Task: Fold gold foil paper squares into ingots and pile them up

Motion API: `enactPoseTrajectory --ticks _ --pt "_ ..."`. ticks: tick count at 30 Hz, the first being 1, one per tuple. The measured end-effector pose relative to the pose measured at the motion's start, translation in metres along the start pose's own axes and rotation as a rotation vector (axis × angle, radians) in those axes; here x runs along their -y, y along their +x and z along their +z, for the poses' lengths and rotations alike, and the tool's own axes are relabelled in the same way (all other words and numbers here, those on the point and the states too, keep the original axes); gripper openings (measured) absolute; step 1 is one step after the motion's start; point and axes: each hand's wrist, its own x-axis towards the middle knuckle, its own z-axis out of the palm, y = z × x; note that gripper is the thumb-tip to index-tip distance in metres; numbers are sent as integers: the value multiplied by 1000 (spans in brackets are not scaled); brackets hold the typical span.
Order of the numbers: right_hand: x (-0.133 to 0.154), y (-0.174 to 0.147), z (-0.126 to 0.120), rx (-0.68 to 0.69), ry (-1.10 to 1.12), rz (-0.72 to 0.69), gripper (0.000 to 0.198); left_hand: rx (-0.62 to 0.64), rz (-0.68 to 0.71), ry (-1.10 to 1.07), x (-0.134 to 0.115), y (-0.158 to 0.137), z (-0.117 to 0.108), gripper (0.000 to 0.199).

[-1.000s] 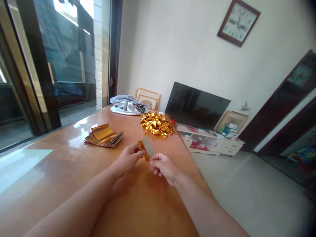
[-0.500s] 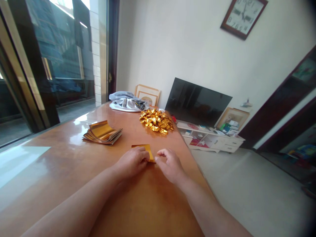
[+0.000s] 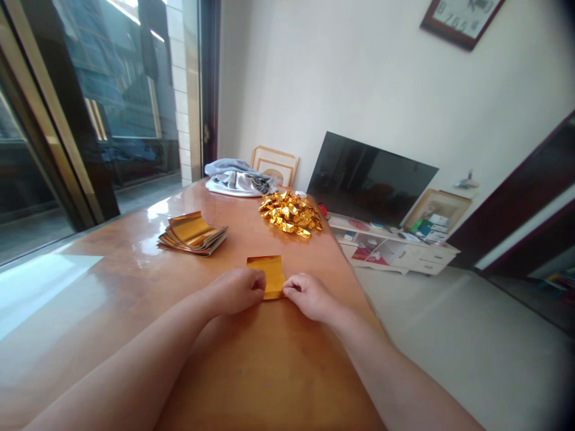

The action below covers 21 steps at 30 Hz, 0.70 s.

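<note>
A sheet of gold foil paper (image 3: pixel 272 274) lies on the wooden table (image 3: pixel 251 365) between my hands, its near edge turned up in a narrow fold. My left hand (image 3: pixel 242 290) is closed on the sheet's near left side, fingers curled in. At the near right corner, my right hand (image 3: pixel 309 295) pinches the edge between thumb and forefinger. Beyond my left hand sits a stack of gold paper sheets (image 3: pixel 193 234), the top ones curling up. Farther off, a heap of folded shiny gold paper pieces (image 3: pixel 291 214) lies near the table's right edge.
Grey and white cloth (image 3: pixel 236 179) is bundled at the table's far end, before a leaning picture frame (image 3: pixel 275 166). Right of the table stand a low white cabinet (image 3: pixel 417 257) and a black television (image 3: pixel 371 179). A glass door (image 3: pixel 130 102) is on the left.
My hands have drawn slightly apart on the gold sheet, and more of it shows. My right hand now grips its near right corner. The whole view has shifted a little.
</note>
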Motion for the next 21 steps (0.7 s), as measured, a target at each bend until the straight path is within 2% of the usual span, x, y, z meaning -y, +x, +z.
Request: enactPoseTrajectory --ticks 7,21 --pt "-11 14 10 0 142 200 13 27 -118 7 11 2 -3 16" --pt "-15 22 14 -7 194 301 14 35 -195 -8 13 3 -2 15"
